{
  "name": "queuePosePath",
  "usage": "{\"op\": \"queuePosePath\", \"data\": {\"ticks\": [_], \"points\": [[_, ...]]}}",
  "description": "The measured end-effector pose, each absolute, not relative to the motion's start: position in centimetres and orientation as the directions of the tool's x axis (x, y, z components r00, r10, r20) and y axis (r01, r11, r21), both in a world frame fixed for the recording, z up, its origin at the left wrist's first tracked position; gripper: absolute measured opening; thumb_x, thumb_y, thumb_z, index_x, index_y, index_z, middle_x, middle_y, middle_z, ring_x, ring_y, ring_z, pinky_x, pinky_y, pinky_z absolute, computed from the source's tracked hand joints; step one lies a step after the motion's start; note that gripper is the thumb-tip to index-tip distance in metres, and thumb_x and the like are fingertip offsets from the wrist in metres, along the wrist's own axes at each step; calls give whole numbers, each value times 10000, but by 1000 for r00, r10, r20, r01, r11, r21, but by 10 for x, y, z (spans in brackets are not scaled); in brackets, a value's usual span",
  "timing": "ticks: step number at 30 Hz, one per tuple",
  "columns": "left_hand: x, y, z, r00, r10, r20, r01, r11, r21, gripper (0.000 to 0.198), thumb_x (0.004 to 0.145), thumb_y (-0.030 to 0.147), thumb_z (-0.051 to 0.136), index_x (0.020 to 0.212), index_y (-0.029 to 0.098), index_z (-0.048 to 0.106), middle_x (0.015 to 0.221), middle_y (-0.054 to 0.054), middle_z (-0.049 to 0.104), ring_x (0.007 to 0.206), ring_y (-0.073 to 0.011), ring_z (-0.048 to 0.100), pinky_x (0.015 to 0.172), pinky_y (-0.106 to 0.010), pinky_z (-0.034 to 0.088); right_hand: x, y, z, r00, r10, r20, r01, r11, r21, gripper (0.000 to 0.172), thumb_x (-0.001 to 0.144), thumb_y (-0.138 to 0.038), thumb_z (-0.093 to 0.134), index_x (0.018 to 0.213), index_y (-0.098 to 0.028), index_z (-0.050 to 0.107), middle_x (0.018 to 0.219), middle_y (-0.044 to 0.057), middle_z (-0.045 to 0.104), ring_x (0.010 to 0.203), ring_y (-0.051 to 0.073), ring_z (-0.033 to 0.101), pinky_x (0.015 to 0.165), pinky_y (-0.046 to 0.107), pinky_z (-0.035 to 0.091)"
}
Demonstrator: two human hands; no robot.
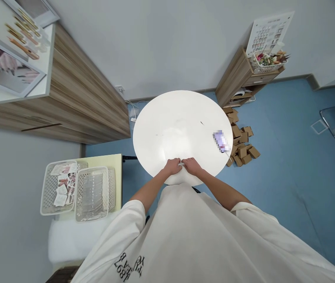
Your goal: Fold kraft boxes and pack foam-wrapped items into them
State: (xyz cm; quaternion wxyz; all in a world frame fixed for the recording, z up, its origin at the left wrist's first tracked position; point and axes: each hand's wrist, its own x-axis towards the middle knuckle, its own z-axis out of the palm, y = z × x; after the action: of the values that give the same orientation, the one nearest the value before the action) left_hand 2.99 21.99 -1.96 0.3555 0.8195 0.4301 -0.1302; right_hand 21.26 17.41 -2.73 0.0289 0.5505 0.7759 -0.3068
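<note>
My left hand [172, 166] and my right hand [193, 165] meet at the near edge of a round white table [179, 118]. Both have their fingers curled and pinch a small pale item [181, 164] between them; it is too small to name. A phone [221, 141] lies on the table's right side, well away from my right hand. A tiny dark speck [202, 123] rests near the table's middle right.
Two white mesh baskets [79, 190] with packets stand on a pale side table at the left. Small cardboard boxes [242, 143] are piled on the blue floor right of the table. A wooden shelf unit [240, 78] and a long wooden counter [75, 102] line the wall.
</note>
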Motion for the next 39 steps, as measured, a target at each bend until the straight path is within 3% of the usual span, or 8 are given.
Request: {"op": "queuePosePath", "data": {"ticks": [6, 11, 15, 23, 29, 32, 36, 39], "points": [[33, 209, -16, 572, 766, -294, 811, -475, 342, 505, 880, 143, 451, 1381, 210, 445, 1378, -124, 534, 1322, -261, 457, 1129, -441, 287, 208, 209, -30, -316, 839, -442, 918, 154, -365, 311, 989, -201, 412, 1233, -184, 604, 1193, 126, 655, 1080, 261, 587, 917, 365, 386], [37, 210, -31, 543, 798, -261, 836, -483, 260, 690, 825, 151, 538, 1488, 193, 351, 1525, -146, 406, 1467, -306, 276, 1197, -520, 165, 206, 225, -43, -259, 873, -414, 944, 138, -300, 358, 969, -261, 462, 1291, -192, 603, 1405, 145, 533, 1284, 309, 459, 1056, 443, 324], [36, 215, -48, 533, 771, -348, 846, -475, 244, 765, 795, 200, 609, 1509, 187, 336, 1577, -168, 335, 1487, -347, 239, 1196, -566, 141, 205, 219, -49, -194, 918, -347, 961, 108, -254, 445, 964, -273, 450, 1391, -175, 530, 1512, 160, 436, 1403, 323, 336, 1125, 484, 235], [34, 212, -47, 542, 745, -390, 840, -475, 260, 733, 789, 297, 606, 1475, 165, 383, 1517, -186, 397, 1437, -359, 296, 1189, -539, 140, 209, 172, -41, -237, 920, -313, 935, 129, -331, 537, 930, -297, 477, 1447, -150, 461, 1541, 166, 408, 1419, 310, 319, 1143, 465, 205], [32, 219, -31, 580, 683, -444, 814, -472, 337, 429, 869, 333, 519, 1272, 187, 528, 1256, -143, 603, 1264, -309, 483, 1170, -552, 148, 211, 169, -30, -322, 874, -363, 897, 159, -413, 490, 910, -241, 499, 1399, -212, 512, 1419, 129, 543, 1379, 290, 379, 1152, 478, 182], [34, 228, -26, 537, 715, -447, 840, -407, 358, 344, 936, 249, 404, 1254, 194, 525, 1154, -119, 653, 1198, -276, 537, 1168, -541, 157, 207, 178, -25, -226, 906, -357, 912, 69, -404, 510, 920, -203, 454, 1429, -214, 480, 1417, 139, 535, 1378, 290, 379, 1144, 488, 196], [43, 242, -26, 499, 793, -349, 856, -389, 340, 350, 943, 204, 388, 1258, 202, 539, 1328, -147, 566, 1318, -293, 452, 1175, -531, 160, 207, 187, -24, -10, 952, -307, 934, -101, -343, 597, 931, -260, 455, 1516, -195, 355, 1556, 158, 369, 1443, 311, 276, 1152, 489, 198], [52, 251, -30, 506, 791, -343, 851, -393, 348, 434, 928, 167, 394, 1352, 195, 481, 1304, -156, 574, 1318, -294, 457, 1177, -536, 161, 214, 187, -29, 152, 935, -322, 906, -261, -332, 646, 936, -296, 449, 1549, -192, 273, 1589, 155, 308, 1444, 317, 274, 1141, 482, 246]]}}
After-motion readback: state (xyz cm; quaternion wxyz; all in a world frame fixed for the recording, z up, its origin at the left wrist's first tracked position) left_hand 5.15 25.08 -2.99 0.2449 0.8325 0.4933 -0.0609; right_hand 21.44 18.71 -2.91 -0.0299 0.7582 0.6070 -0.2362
